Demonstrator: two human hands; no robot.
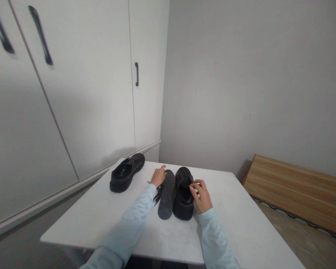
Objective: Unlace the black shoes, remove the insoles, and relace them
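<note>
Two black shoes lie on the white table, one shoe (126, 172) at the back left, the other shoe (183, 201) near the middle. Left of the middle shoe lies a grey insole (166, 198), with black laces (158, 193) partly showing at its left edge. My left hand (159, 176) is at the insole's upper left edge, fingers pointing forward; whether it grips anything is hard to tell. My right hand (201, 195) is at the right side of the middle shoe's opening, thumb and forefinger closed together at its edge; what they pinch is too small to make out.
The white table (229, 224) carries all these items. White cabinets (95, 93) with dark handles stand at the left and behind, and a grey wall (240, 82) rises behind. A wooden board (296, 194) leans low at the right, beyond the table's edge.
</note>
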